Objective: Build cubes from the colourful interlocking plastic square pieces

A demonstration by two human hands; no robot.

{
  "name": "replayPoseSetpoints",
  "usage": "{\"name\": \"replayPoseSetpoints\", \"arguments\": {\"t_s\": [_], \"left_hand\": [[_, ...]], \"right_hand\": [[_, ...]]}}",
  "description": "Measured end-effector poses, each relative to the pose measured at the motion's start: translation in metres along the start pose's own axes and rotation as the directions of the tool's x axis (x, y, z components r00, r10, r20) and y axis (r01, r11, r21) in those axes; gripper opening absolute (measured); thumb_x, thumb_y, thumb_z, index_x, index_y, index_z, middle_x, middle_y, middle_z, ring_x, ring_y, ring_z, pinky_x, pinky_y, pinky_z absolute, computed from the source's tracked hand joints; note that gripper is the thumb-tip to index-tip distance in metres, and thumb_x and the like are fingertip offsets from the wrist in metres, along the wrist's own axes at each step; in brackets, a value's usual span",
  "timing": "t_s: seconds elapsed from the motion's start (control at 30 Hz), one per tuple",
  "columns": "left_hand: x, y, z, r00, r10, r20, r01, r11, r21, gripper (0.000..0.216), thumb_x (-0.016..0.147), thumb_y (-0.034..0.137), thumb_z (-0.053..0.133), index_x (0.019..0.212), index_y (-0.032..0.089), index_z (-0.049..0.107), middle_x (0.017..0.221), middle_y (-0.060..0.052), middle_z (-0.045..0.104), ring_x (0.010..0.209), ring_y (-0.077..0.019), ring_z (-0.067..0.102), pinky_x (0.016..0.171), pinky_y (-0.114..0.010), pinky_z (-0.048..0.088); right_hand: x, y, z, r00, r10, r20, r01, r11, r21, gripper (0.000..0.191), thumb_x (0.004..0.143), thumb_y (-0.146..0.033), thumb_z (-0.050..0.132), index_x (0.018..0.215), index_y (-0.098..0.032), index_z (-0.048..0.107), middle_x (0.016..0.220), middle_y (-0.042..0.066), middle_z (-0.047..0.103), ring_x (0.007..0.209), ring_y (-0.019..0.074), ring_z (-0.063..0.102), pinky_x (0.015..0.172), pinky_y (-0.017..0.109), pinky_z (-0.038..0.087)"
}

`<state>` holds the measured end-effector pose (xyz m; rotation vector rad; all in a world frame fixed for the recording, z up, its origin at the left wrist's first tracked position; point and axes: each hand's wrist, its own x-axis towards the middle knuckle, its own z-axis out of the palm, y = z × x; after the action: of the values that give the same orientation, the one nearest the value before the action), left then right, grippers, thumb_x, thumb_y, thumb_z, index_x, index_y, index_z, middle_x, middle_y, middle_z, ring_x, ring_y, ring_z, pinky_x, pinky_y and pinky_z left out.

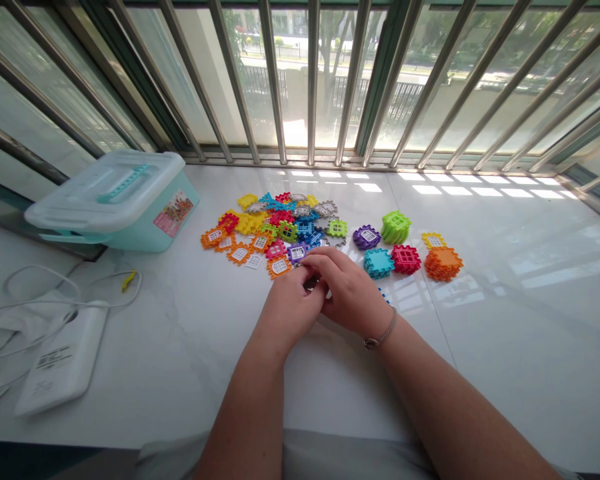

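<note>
My left hand (296, 300) and my right hand (350, 290) meet just in front of a mixed pile of plastic interlocking tiles (289, 231). Fingers of both are curled together around something small and greyish, mostly hidden by them. Nearest beyond the fingertips lie an orange window tile (279, 267) and a purple window tile (297, 252). Right of my hands stand sorted stacks: purple (367, 237), lime green (396, 227), light blue (379, 264), red (407, 260) and orange (444, 265). A yellow window tile (433, 240) touches the orange stack. A blue piece (384, 295) peeks out behind my right wrist.
A lidded pale-teal storage box (175, 213) stands at the back left. In front of it lie a white power bank (65, 363), a white cable (115, 305) with a yellow tie and crumpled tissue. Metal window bars (311, 87) border the white surface at the back.
</note>
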<state>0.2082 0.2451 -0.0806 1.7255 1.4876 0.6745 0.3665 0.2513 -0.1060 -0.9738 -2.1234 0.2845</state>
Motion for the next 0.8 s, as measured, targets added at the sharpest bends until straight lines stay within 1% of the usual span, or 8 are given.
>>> {"name": "replayPoseSetpoints", "arguments": {"t_s": [0.2, 0.3, 0.37, 0.47, 0.53, 0.7, 0.8], "left_hand": [[0.0005, 0.0004, 0.0008, 0.998, 0.025, -0.058, -0.026, 0.999, -0.026, 0.024, 0.097, 0.038, 0.062, 0.093, 0.021, 0.077, 0.078, -0.001, 0.076, 0.066, -0.0171, 0.062, 0.063, -0.027, 0.045], [0.0009, 0.0003, 0.0005, 0.997, 0.029, -0.077, -0.033, 0.999, -0.043, 0.025, 0.098, 0.039, 0.061, 0.094, 0.021, 0.078, 0.075, 0.001, 0.072, 0.066, -0.0158, 0.060, 0.061, -0.025, 0.043], [0.0011, -0.0001, 0.0003, 0.996, 0.029, -0.084, -0.033, 0.998, -0.053, 0.026, 0.098, 0.040, 0.061, 0.095, 0.021, 0.078, 0.075, 0.002, 0.071, 0.067, -0.0156, 0.060, 0.061, -0.025, 0.043], [0.0012, -0.0011, 0.0004, 0.997, 0.018, -0.080, -0.022, 0.998, -0.053, 0.025, 0.098, 0.040, 0.062, 0.094, 0.021, 0.077, 0.074, 0.002, 0.071, 0.068, -0.0158, 0.060, 0.062, -0.025, 0.042], [0.0011, -0.0014, 0.0006, 0.997, 0.012, -0.076, -0.016, 0.999, -0.046, 0.024, 0.097, 0.040, 0.063, 0.093, 0.021, 0.076, 0.073, 0.002, 0.070, 0.067, -0.0159, 0.060, 0.061, -0.025, 0.042], [0.0008, 0.0001, 0.0006, 0.998, 0.035, -0.060, -0.039, 0.997, -0.069, 0.022, 0.096, 0.037, 0.062, 0.093, 0.021, 0.077, 0.075, 0.001, 0.072, 0.069, -0.0162, 0.062, 0.062, -0.025, 0.044], [0.0007, 0.0011, 0.0004, 0.998, 0.047, -0.047, -0.051, 0.995, -0.086, 0.022, 0.097, 0.036, 0.061, 0.092, 0.021, 0.077, 0.078, 0.001, 0.075, 0.072, -0.0168, 0.065, 0.065, -0.025, 0.045]], "right_hand": [[0.0004, -0.0023, -0.0013, 0.999, 0.036, -0.018, -0.037, 0.999, -0.029, 0.053, 0.090, -0.011, 0.064, 0.140, -0.025, 0.055, 0.140, 0.015, 0.062, 0.133, 0.0291, 0.062, 0.111, 0.047, 0.055], [0.0002, -0.0015, -0.0016, 0.998, 0.039, -0.043, -0.041, 0.998, -0.047, 0.050, 0.092, -0.011, 0.065, 0.139, -0.025, 0.056, 0.138, 0.014, 0.063, 0.133, 0.0287, 0.062, 0.111, 0.046, 0.055], [0.0002, -0.0012, -0.0017, 0.998, 0.038, -0.053, -0.040, 0.998, -0.053, 0.046, 0.093, -0.011, 0.064, 0.136, -0.024, 0.056, 0.134, 0.014, 0.065, 0.128, 0.0281, 0.064, 0.107, 0.044, 0.056], [0.0004, -0.0014, -0.0016, 0.998, 0.029, -0.060, -0.032, 0.998, -0.051, 0.042, 0.094, -0.011, 0.063, 0.133, -0.024, 0.057, 0.130, 0.013, 0.067, 0.121, 0.0273, 0.066, 0.102, 0.043, 0.058], [0.0005, -0.0017, -0.0012, 0.998, 0.019, -0.064, -0.022, 0.999, -0.048, 0.042, 0.093, -0.010, 0.063, 0.132, -0.025, 0.057, 0.129, 0.012, 0.068, 0.119, 0.0269, 0.066, 0.101, 0.042, 0.058], [0.0000, -0.0010, -0.0003, 0.998, 0.048, -0.048, -0.051, 0.997, -0.059, 0.049, 0.092, -0.010, 0.064, 0.137, -0.025, 0.055, 0.136, 0.014, 0.065, 0.129, 0.0289, 0.064, 0.108, 0.045, 0.056], [-0.0005, 0.0001, 0.0004, 0.997, 0.069, -0.031, -0.071, 0.995, -0.067, 0.046, 0.092, -0.012, 0.065, 0.136, -0.024, 0.055, 0.131, 0.014, 0.067, 0.124, 0.0303, 0.066, 0.105, 0.047, 0.057]]}}
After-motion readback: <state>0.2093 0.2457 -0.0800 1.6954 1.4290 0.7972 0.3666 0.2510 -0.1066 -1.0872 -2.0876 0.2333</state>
